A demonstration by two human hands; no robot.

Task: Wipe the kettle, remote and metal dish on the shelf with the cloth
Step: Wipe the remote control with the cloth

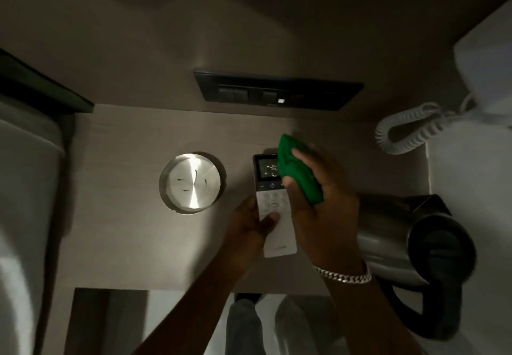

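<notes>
A white remote (273, 207) with a dark screen lies in the middle of the shelf (124, 230). My left hand (249, 224) grips its lower half, thumb on the buttons. My right hand (318, 205) holds a green cloth (297, 171) bunched against the remote's upper right side, covering part of the screen. The round metal dish (191, 182) sits to the left, apart from both hands. The steel kettle (410, 241) with a black lid and handle stands at the right, just beside my right wrist.
A dark switch and socket panel (277, 91) is set in the back wall. A white coiled phone cord (410, 130) hangs at the right rear. White bedding (25, 188) borders the shelf on the left. My legs show below the shelf's front edge.
</notes>
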